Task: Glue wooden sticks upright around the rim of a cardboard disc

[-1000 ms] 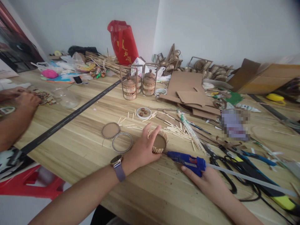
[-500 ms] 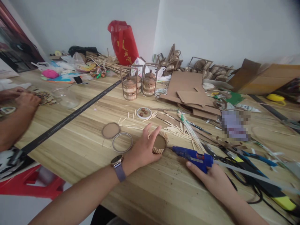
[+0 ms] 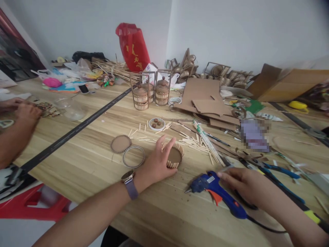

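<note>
My left hand (image 3: 156, 159) is around the near left side of a small round tray (image 3: 175, 156) edged with short wooden sticks, its fingers curved against the rim. The blue glue gun (image 3: 214, 188) lies on its side on the table, nozzle to the left and orange trigger toward me. At the gun's rear, my right hand (image 3: 239, 178) pinches the pale glue stick (image 3: 226, 169). Left of the tray are a pale ring (image 3: 134, 156) and a cardboard disc (image 3: 121, 143) with a dark rim. Loose sticks (image 3: 196, 142) are scattered behind the tray.
Small lidded baskets (image 3: 162, 92) with tall handles stand farther back, near a white dish of brown beads (image 3: 157, 124). Cardboard sheets (image 3: 203, 92), pliers (image 3: 280, 168) and a black cable (image 3: 267, 228) are to the right. Another person's hands (image 3: 24, 111) are at the far left.
The glue gun has turned and now rests on the table with its handle toward the lower right. My right hand has left its handle for its rear end. My left hand stays at the tray.
</note>
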The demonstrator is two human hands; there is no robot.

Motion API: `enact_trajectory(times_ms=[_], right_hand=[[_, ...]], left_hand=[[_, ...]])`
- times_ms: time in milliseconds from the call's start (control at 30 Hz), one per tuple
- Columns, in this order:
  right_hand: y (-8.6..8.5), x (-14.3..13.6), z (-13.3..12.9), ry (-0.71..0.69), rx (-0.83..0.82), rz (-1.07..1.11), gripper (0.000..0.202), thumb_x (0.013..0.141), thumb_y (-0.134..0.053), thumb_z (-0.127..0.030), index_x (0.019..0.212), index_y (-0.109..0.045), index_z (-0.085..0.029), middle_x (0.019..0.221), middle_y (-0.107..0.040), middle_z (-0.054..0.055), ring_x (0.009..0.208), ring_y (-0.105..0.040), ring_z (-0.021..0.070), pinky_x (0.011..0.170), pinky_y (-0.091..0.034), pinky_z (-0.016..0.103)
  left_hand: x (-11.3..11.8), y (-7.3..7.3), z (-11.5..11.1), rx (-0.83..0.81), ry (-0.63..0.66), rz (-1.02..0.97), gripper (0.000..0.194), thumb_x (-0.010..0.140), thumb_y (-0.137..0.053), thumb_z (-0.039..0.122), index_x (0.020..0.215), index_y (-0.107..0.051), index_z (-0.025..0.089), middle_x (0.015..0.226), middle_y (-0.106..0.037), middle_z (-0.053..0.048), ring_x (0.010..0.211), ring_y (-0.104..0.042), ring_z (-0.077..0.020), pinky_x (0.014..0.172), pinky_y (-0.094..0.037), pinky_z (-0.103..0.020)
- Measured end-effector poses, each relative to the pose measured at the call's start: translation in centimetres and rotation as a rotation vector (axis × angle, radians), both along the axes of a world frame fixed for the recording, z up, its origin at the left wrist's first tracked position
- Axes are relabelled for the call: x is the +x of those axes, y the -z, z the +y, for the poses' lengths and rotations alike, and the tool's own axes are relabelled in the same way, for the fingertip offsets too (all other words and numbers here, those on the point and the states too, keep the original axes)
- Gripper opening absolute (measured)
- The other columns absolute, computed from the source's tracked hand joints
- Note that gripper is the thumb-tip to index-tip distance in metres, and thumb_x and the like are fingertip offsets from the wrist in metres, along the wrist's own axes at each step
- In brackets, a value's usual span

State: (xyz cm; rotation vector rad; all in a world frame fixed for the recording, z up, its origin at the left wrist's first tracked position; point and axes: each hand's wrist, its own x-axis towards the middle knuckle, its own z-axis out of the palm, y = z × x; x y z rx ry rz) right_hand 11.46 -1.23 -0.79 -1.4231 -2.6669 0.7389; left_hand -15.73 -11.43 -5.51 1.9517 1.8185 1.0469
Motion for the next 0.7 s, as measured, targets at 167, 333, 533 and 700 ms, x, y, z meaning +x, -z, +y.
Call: enact_trajectory(times_ms=[167, 333, 533, 700], right_hand=[[-0.6, -2.9, 1.4, 0.061, 0.339, -0.280, 0.013, 0.086, -0.053, -0.029, 0.078, -0.058, -0.021, 0.074, -0.070, 0.005, 0.068, -0.065, 0.0215, 0.058, -0.040, 0.028], [0.1, -6.0, 2.1, 0.018, 0.390, -0.474, 0.011, 0.087, -0.046, -0.012, 0.090, -0.056, -0.016, 0.084, -0.071, 0.010, 0.074, -0.068, 0.0232, 0.054, -0.034, 0.028], [0.9, -6.3, 2.2, -0.016, 0.395, -0.498, 0.024, 0.081, -0.047, -0.003, 0.102, -0.054, -0.013, 0.087, -0.071, 0.015, 0.075, -0.069, 0.0268, 0.054, -0.031, 0.029], [1.1, -5.8, 2.5, -0.074, 0.353, -0.425, 0.018, 0.084, -0.044, -0.006, 0.096, -0.054, -0.016, 0.087, -0.071, 0.012, 0.078, -0.067, 0.0236, 0.058, -0.034, 0.028]], left_hand=[[0.0, 0.0, 0.0, 0.012, 0.006, 0.004, 0.107, 0.064, -0.078, 0.015, 0.147, -0.012, 0.031, 0.152, -0.011, -0.015, 0.136, -0.035, -0.0341, 0.104, -0.042, -0.048], [0.0, -0.2, -0.1, 0.002, 0.005, 0.008, 0.106, 0.065, -0.077, 0.016, 0.147, -0.011, 0.033, 0.152, -0.010, -0.016, 0.129, -0.043, -0.0336, 0.102, -0.044, -0.050], [-0.1, -0.1, 0.1, -0.004, 0.005, 0.012, 0.105, 0.065, -0.076, 0.017, 0.147, -0.012, 0.031, 0.152, -0.011, -0.016, 0.129, -0.042, -0.0340, 0.103, -0.042, -0.051], [-0.1, 0.1, 0.3, -0.003, 0.012, 0.017, 0.108, 0.063, -0.078, 0.018, 0.147, -0.012, 0.032, 0.151, -0.011, -0.015, 0.128, -0.044, -0.0327, 0.101, -0.045, -0.049]])
